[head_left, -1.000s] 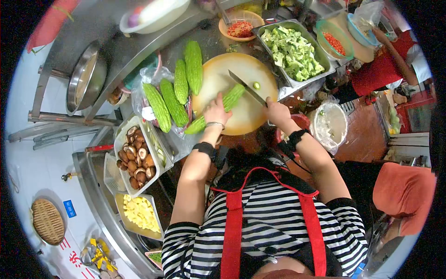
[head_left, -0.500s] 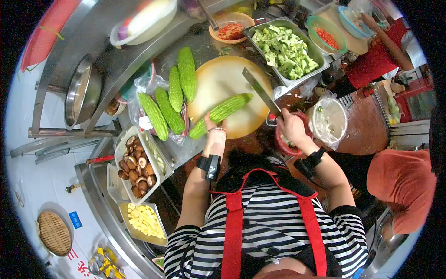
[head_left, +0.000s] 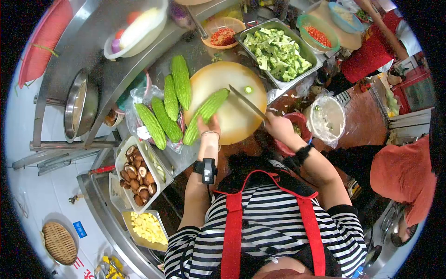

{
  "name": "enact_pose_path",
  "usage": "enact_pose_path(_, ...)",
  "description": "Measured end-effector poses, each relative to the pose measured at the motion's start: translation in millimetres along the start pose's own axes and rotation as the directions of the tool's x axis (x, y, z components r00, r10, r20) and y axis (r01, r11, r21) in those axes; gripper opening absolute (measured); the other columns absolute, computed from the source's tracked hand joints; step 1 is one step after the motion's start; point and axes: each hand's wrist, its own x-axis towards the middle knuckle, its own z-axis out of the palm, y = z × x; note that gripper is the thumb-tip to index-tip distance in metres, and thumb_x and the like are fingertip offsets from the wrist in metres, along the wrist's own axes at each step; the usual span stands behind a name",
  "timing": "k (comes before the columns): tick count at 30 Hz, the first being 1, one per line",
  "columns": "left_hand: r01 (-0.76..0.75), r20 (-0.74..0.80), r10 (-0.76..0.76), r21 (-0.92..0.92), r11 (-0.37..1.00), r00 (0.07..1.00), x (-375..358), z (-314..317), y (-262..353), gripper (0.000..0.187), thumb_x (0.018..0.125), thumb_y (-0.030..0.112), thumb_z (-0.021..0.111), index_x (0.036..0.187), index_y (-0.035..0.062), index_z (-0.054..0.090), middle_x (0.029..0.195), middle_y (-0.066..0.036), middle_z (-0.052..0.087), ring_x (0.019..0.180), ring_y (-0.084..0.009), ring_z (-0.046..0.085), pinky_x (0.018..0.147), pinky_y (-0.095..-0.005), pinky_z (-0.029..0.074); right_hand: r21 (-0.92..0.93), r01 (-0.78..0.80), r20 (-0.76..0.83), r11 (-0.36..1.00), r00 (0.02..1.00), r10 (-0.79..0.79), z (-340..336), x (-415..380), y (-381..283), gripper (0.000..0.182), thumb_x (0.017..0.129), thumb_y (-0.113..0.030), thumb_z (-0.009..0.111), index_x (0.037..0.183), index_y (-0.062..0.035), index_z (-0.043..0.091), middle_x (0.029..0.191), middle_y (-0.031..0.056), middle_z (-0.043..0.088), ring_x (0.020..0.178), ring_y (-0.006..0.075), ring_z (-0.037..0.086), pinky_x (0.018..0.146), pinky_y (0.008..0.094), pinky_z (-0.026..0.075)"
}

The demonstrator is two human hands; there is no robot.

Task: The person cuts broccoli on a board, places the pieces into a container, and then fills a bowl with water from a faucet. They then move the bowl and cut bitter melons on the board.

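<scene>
A green bitter melon lies slantwise on the round cutting board, its lower end past the board's left edge. Fingers of my left hand are wrapped round its lower half. My right hand grips the handle of a knife, whose blade reaches over the board with its tip close to the melon's upper end. A small cut end piece rests on the board, right of the blade tip. Several whole bitter melons lie left of the board.
Behind the board stand a tray of cut green vegetables and a bowl of chopped red peppers. Mushrooms fill a container at the left. A lined bin is at the right. Two other people are on the right side.
An end piece has come off the melon and lies on the board. My left hand and the melon have shifted left; my right hand with the knife has also moved left.
</scene>
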Motion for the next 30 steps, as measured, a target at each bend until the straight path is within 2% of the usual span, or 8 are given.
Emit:
enact_pose_path(5, -0.361, 0.484, -0.14, 0.788, 0.499, 0.864, 4.7, 33.0, -50.4, 0.051, 0.076, 0.016, 0.054, 0.123, 0.0032, 0.039, 0.131, -0.015, 0.033, 0.116, -0.0266, 0.036, 0.096, -0.0373, 0.031, 0.192, -0.07, -0.196, 0.979, 0.975, 0.108, -35.5, -44.2, 34.1, 0.019, 0.076, -0.021, 0.052, 0.086, -0.0063, 0.045, 0.061, 0.0198, 0.055, 0.057, 0.0384, 0.055, 0.052, 0.0481, 0.043)
enact_pose_path(9, -0.657, 0.62, -0.247, 0.619, -0.43, 0.745, 47.6, 52.6, -116.7, 0.052, 0.071, 0.007, 0.053, 0.122, 0.0059, 0.042, 0.122, -0.019, 0.044, 0.114, -0.0306, 0.041, 0.095, -0.0331, 0.032, 0.354, -0.062, -0.356, 0.933, 0.914, 0.196, -52.9, -67.1, 55.3, 0.021, 0.078, -0.016, 0.052, 0.096, -0.0052, 0.048, 0.059, 0.0209, 0.054, 0.055, 0.0393, 0.053, 0.049, 0.0461, 0.041)
enact_pose_path(14, -0.865, 0.757, -0.418, 0.423, -0.271, 0.501, 15.1, 46.3, -161.7, 0.044, 0.068, 0.006, 0.053, 0.111, 0.0042, 0.049, 0.113, -0.019, 0.049, 0.108, -0.0329, 0.044, 0.093, -0.0369, 0.034, 0.386, -0.104, -0.368, 0.917, 0.893, 0.257, -66.7, -82.7, 57.7, 0.017, 0.079, -0.013, 0.052, 0.093, -0.0052, 0.05, 0.054, 0.0196, 0.051, 0.047, 0.0353, 0.052, 0.044, 0.04, 0.039)
enact_pose_path(17, -0.703, 0.937, -0.086, 0.19, -0.686, 0.337, -2.9, 87.5, -85.1, 0.049, 0.064, 0.005, 0.053, 0.114, 0.0056, 0.047, 0.111, -0.018, 0.05, 0.107, -0.0331, 0.044, 0.093, -0.039, 0.034, 0.274, -0.074, -0.303, 0.959, 0.939, 0.159, -62.2, -86.3, 67.5, 0.012, 0.076, -0.014, 0.054, 0.08, -0.0039, 0.048, 0.053, 0.0182, 0.05, 0.049, 0.0357, 0.052, 0.045, 0.0402, 0.041)
enact_pose_path(18, -0.534, 0.99, 0.143, 0.127, -0.836, 0.012, 23.8, 89.7, -57.3, 0.042, 0.064, 0.011, 0.055, 0.106, 0.0089, 0.052, 0.102, -0.019, 0.053, 0.1, -0.0324, 0.047, 0.088, -0.0415, 0.035, 0.277, -0.069, -0.305, 0.958, 0.94, 0.156, -58.4, -84.7, 69.5, 0.012, 0.076, -0.014, 0.054, 0.08, -0.0039, 0.048, 0.053, 0.0182, 0.05, 0.049, 0.0357, 0.052, 0.045, 0.0402, 0.041)
enact_pose_path(19, -0.363, 0.879, 0.145, 0.331, -0.871, 0.454, 18.3, 113.5, -12.2, 0.044, 0.065, 0.015, 0.055, 0.109, 0.0094, 0.051, 0.109, -0.019, 0.051, 0.106, -0.034, 0.045, 0.087, -0.0441, 0.034, 0.212, -0.028, -0.221, 0.977, 0.972, 0.076, -53.3, -82.9, 70.2, 0.014, 0.075, -0.015, 0.055, 0.079, -0.0045, 0.048, 0.053, 0.0177, 0.051, 0.051, 0.0356, 0.053, 0.047, 0.041, 0.042)
enact_pose_path(26, 0.067, 0.794, 0.167, 0.158, -0.985, 0.585, 39.6, 111.5, 70.0, 0.059, 0.072, 0.028, 0.056, 0.124, 0.0094, 0.035, 0.112, -0.02, 0.05, 0.107, -0.0336, 0.046, 0.089, -0.0418, 0.033, -0.084, 0.335, 0.164, 0.938, 0.934, -0.319, -43.6, -50.2, 24.1, 0.024, 0.072, -0.028, 0.057, 0.088, -0.0102, 0.053, 0.06, 0.0123, 0.057, 0.057, 0.0288, 0.058, 0.05, 0.0394, 0.046)
enact_pose_path(30, -0.471, 0.71, 0.127, 0.578, -0.666, 0.692, 67.9, 121.2, 109.2, 0.073, 0.061, 0.019, 0.066, 0.125, 0.005, 0.034, 0.108, -0.018, 0.052, 0.098, -0.0271, 0.051, 0.081, -0.0341, 0.041, -0.122, 0.444, 0.234, 0.888, 0.882, -0.409, -31.1, -30.3, 12.0, 0.026, 0.073, -0.029, 0.056, 0.092, -0.0106, 0.053, 0.055, 0.0103, 0.055, 0.053, 0.0276, 0.058, 0.047, 0.0394, 0.045)
